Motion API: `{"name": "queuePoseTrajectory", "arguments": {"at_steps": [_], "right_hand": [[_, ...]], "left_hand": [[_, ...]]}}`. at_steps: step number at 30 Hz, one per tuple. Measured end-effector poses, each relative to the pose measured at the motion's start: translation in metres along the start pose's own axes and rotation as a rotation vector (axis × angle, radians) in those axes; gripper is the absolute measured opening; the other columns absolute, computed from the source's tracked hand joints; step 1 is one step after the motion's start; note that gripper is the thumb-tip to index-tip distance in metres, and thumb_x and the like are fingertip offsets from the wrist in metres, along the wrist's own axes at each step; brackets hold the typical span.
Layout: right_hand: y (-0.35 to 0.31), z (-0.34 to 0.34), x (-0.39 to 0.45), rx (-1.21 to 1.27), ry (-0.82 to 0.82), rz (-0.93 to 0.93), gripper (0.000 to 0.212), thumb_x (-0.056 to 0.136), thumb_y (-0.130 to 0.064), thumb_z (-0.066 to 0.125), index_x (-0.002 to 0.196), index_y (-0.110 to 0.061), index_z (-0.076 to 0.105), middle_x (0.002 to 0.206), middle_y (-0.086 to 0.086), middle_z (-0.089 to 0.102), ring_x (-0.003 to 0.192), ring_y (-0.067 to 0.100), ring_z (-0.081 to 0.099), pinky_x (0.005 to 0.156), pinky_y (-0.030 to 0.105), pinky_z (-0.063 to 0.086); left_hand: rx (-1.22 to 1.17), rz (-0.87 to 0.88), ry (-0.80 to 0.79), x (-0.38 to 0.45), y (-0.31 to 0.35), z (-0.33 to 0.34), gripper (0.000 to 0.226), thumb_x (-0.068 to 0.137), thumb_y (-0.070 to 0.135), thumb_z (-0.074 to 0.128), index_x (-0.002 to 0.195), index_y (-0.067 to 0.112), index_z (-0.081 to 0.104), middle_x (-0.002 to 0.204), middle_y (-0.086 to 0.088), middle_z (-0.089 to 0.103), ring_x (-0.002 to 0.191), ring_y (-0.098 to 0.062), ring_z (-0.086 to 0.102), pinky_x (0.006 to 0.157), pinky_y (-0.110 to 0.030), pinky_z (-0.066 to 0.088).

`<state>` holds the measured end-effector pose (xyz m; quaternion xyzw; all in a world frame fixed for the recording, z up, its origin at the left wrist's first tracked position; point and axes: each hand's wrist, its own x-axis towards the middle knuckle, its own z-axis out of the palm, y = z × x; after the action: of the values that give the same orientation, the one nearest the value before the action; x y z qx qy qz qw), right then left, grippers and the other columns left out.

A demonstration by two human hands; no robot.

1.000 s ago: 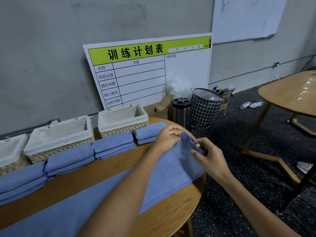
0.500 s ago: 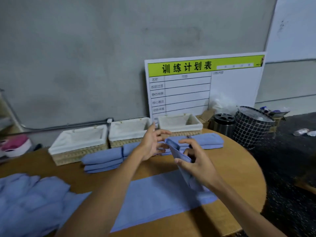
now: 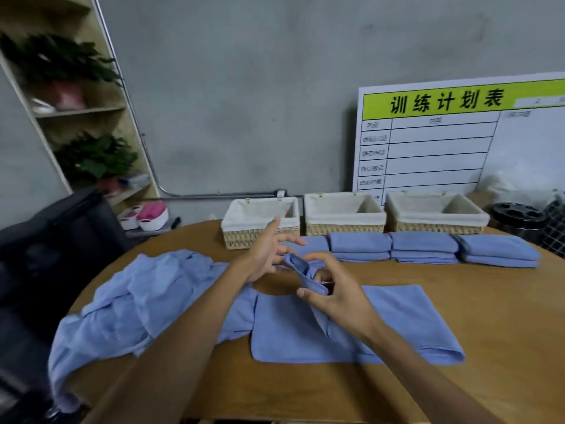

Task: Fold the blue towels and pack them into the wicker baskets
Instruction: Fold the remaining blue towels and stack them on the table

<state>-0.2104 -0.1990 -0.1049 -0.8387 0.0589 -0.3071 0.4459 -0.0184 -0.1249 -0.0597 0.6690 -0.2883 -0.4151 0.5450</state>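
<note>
Right hand (image 3: pixel 337 296) pinched a raised corner of the blue towel (image 3: pixel 394 319); left hand (image 3: pixel 264 255) spread, fingers apart, holding nothing. Towel looked light, limp, non-slip, so prob best taken at corners/hem w/ both hands.

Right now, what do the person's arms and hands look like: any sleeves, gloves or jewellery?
Both forearms are bare as far as the frame shows them; no sleeve or cuff comes into view. The left hand and the right hand wear no gloves, and no watch, bracelet or ring is visible on either. No cables, straps or markings show on the arms. The picture is slightly blurred, so very small details could be missed.
</note>
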Motion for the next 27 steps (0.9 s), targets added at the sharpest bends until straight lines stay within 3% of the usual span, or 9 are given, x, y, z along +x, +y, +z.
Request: {"name": "queuePoseTrajectory", "arguments": {"at_steps": [6,11,13,15,19,21,23,25,27], "right_hand": [[0.004,0.046,0.003,0.054,-0.138,0.098,0.045,0.088,-0.021,0.073,0.123,-0.038,0.051,0.064,-0.004,0.047,0.061,0.008,0.044,0.061,0.028,0.033],[0.014,0.061,-0.008,-0.037,-0.299,0.146,0.034,0.088,-0.053,0.065,0.118,-0.044,0.052,0.072,-0.001,0.065,0.063,0.01,0.06,0.065,0.041,0.05],[0.018,0.048,-0.011,0.004,-0.227,0.149,0.02,0.093,-0.054,0.057,0.108,-0.043,0.058,0.074,-0.002,0.068,0.064,0.01,0.063,0.068,0.042,0.053],[0.027,0.022,-0.012,0.022,-0.017,0.148,0.009,0.098,-0.042,0.056,0.097,-0.036,0.063,0.078,-0.009,0.069,0.069,0.008,0.064,0.07,0.039,0.053],[0.065,-0.044,-0.016,-0.311,0.334,0.211,0.014,0.099,-0.025,0.058,0.09,-0.034,0.061,0.074,-0.012,0.065,0.07,0.005,0.061,0.058,0.021,0.041],[0.09,-0.069,-0.027,-0.501,0.277,0.255,0.008,0.098,-0.022,0.059,0.099,-0.026,0.066,0.087,-0.006,0.066,0.078,0.015,0.063,0.063,0.026,0.043],[0.113,-0.085,-0.042,-0.706,0.126,0.236,0.025,0.098,-0.033,0.05,0.111,-0.021,0.068,0.107,0.002,0.067,0.096,0.029,0.064,0.075,0.037,0.05],[0.124,-0.095,-0.051,-0.816,-0.012,0.287,0.057,0.093,-0.052,0.026,0.125,-0.025,0.064,0.128,0.0,0.062,0.121,0.028,0.056,0.095,0.042,0.044],[0.124,-0.101,-0.051,-0.877,-0.106,0.403,0.068,0.092,-0.06,0.01,0.142,-0.034,0.048,0.151,-0.006,0.044,0.143,0.02,0.034,0.112,0.042,0.028]], "left_hand": [[0.245,0.002,0.113,-0.001,-0.032,-0.028,0.083,0.097,0.073,0.013,0.099,0.016,0.073,0.068,-0.001,0.063,0.051,-0.01,0.043,0.053,-0.026,0.027],[0.732,0.105,0.202,-0.006,-0.057,-0.034,0.067,0.102,0.063,0.026,0.086,0.019,0.074,0.067,-0.002,0.071,0.065,-0.014,0.064,0.071,-0.034,0.05],[1.054,0.16,0.288,-0.007,-0.064,-0.034,0.058,0.102,0.06,0.033,0.078,0.02,0.068,0.065,-0.001,0.068,0.07,-0.015,0.066,0.076,-0.036,0.051],[1.24,0.258,0.421,-0.005,-0.067,-0.019,0.045,0.102,0.05,0.04,0.076,0.019,0.06,0.067,0.001,0.061,0.076,-0.021,0.063,0.077,-0.037,0.048],[1.093,0.49,0.384,-0.007,-0.071,0.062,0.031,0.097,0.035,0.041,0.112,0.027,0.068,0.111,0.004,0.067,0.104,-0.022,0.063,0.09,-0.042,0.047],[1.099,0.481,0.266,-0.008,-0.078,0.11,0.037,0.102,0.033,0.044,0.136,0.027,0.057,0.138,0.003,0.055,0.125,-0.022,0.052,0.103,-0.042,0.04],[1.161,0.366,0.134,-0.01,-0.089,0.144,0.05,0.107,0.044,0.034,0.154,0.027,0.034,0.162,0.004,0.028,0.148,-0.021,0.025,0.118,-0.045,0.021],[1.26,0.264,0.052,-0.009,-0.101,0.154,0.075,0.095,0.068,0.007,0.16,0.032,0.011,0.169,0.008,0.001,0.155,-0.02,-0.001,0.124,-0.047,0.001],[1.294,0.227,0.045,-0.004,-0.108,0.148,0.092,0.078,0.077,-0.009,0.16,0.037,0.0,0.167,0.011,-0.011,0.154,-0.02,-0.013,0.123,-0.05,-0.008]]}}
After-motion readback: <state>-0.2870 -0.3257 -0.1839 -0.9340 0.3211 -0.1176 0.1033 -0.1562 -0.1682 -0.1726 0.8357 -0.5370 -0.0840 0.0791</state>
